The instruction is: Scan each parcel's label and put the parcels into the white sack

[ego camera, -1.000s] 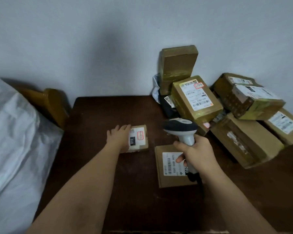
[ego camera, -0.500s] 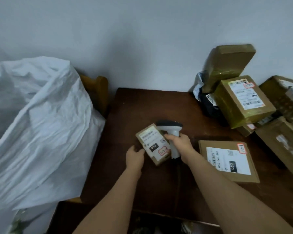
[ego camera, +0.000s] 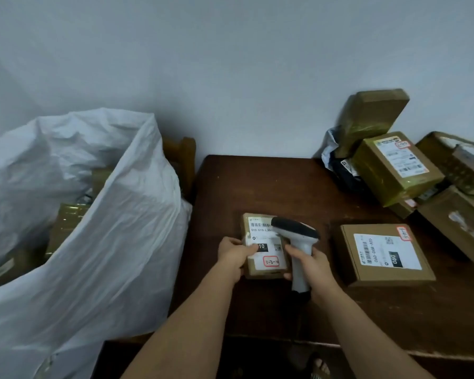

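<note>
The white sack point(ego camera: 99, 242) stands open at the left, brown boxes half hidden inside. The left hand point(ego camera: 234, 254) grips a small parcel point(ego camera: 263, 247) over the table point(ego camera: 257, 184). The right hand point(ego camera: 312, 265) clasps the scanner point(ego camera: 296, 236), whose head covers part of the label. A flat box point(ego camera: 383, 254) lies beside; the pile point(ego camera: 411, 165) is cut off at the right.

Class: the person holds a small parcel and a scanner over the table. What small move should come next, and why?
Probably swing the small parcel left into the white sack. The left hand grips it label up, the scanner in the right hand sits right over its barcode, so the scan looks under way, and the sack gapes open beside the table.
</note>
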